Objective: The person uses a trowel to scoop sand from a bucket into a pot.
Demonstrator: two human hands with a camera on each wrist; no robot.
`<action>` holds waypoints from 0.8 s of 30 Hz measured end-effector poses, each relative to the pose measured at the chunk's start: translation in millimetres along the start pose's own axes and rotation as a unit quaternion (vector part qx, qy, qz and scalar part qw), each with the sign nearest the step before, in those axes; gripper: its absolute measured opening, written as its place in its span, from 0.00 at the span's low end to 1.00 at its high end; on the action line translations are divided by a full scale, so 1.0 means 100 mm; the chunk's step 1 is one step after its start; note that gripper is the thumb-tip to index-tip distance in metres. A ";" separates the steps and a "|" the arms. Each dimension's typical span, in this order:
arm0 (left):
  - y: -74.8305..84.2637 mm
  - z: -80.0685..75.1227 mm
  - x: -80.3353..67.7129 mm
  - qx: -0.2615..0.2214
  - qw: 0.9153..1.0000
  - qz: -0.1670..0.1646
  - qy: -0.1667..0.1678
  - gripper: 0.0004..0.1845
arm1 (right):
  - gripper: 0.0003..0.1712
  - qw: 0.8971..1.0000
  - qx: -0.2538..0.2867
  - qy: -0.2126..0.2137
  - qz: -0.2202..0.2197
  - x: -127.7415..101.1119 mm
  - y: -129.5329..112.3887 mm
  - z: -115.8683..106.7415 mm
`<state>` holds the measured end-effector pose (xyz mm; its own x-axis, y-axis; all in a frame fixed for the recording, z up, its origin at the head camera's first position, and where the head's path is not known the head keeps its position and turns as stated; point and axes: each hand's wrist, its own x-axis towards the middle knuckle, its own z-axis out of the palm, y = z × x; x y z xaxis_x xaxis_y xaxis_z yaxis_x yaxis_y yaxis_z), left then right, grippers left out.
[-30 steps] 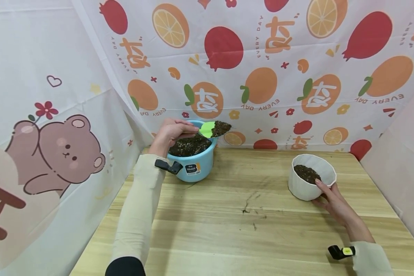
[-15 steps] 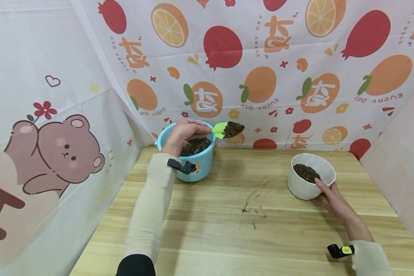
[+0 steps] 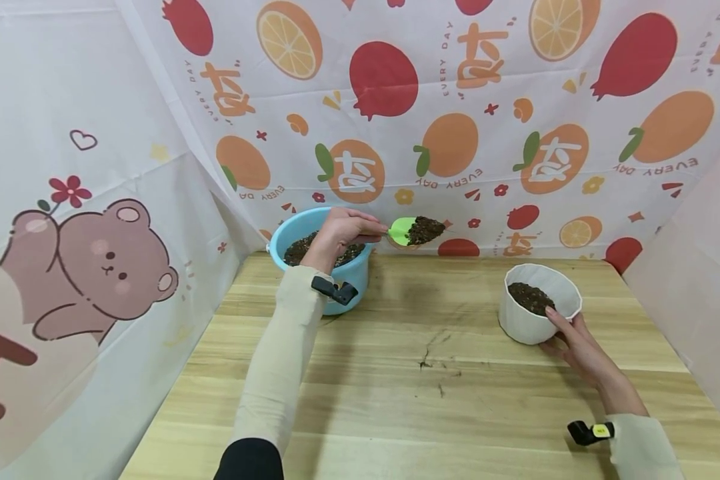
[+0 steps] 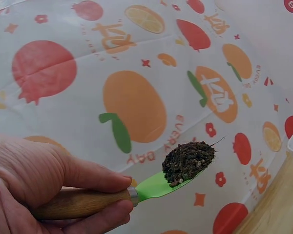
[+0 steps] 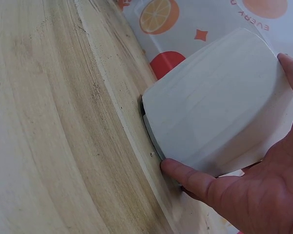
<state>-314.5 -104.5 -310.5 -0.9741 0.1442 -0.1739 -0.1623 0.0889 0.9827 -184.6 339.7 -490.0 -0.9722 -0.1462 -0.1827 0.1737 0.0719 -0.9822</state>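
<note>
Head — wooden table (image 3: 396, 413) | fruit-print sheet (image 3: 423, 150) | left fingers (image 3: 367, 227) clamp trowel (image 3: 401, 231) — right fingers (image 3: 561, 323) grip pot (image 3: 523, 324)

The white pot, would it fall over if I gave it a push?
Probably not from a gentle push: the white pot looks squat, and the soil sits well down inside. It is likely stiff too, since it shows no dent where the right hand grips it.

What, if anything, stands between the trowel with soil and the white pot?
Nothing visible does. The left hand holds the green trowel in the air, to the right of the blue bucket; no object shows between the trowel and the white pot. The right hand grips the pot's side, leaving its opening uncovered.
</note>
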 end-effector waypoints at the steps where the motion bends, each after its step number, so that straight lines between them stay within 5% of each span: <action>1: -0.01 0.03 0.01 0.001 1.000 0.000 -0.002 0.16 | 0.46 1.000 0.000 0.001 -0.001 0.00 0.00 0.00; 16: -0.04 0.42 0.08 0.021 0.999 -0.002 -0.042 0.21 | 0.46 1.000 0.012 0.005 -0.001 0.01 0.02 -0.01; 24: -0.05 0.67 0.07 0.030 0.997 0.003 -0.065 0.16 | 0.46 1.000 0.012 0.005 -0.001 0.00 0.03 0.00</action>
<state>-310.6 -38.3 -320.5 -0.9458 0.2708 -0.1794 -0.1439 0.1459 0.9788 -184.5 339.9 -492.7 -0.9742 -0.1356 -0.1806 0.1758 0.0470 -0.9833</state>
